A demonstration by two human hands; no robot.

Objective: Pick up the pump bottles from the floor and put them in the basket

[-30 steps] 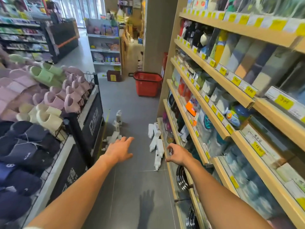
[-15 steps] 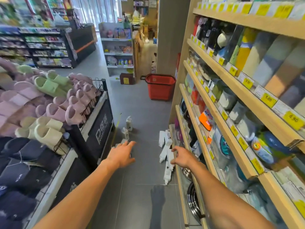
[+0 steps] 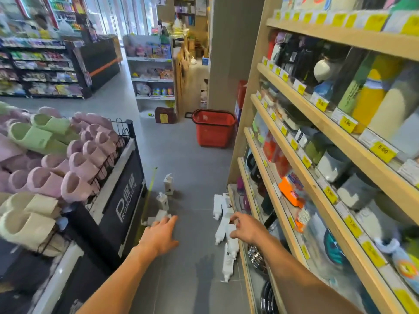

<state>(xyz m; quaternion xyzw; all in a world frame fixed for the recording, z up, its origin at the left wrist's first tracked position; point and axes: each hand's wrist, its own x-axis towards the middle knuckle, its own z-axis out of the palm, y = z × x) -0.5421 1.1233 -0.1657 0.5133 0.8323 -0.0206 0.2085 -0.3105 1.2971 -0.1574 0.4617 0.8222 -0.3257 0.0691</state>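
Head view: red basket [image 3: 213,128] contents unseen, left hand [image 3: 158,236] and right hand [image 3: 246,230] grips open, empty

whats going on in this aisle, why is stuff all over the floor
A person is reaching down with both bare hands toward white pump bottles scattered on the shop floor. The left hand is open over bottles by the slipper display; the right hand hovers over the pile beside the shelf. Neither holds anything. The red basket stands farther down the aisle.

This is a shop. Shelves [image 3: 317,123] carry goods behind yellow price tags [image 3: 383,151]. A slipper display [image 3: 56,159] and a red basket [image 3: 213,128] flank the aisle.
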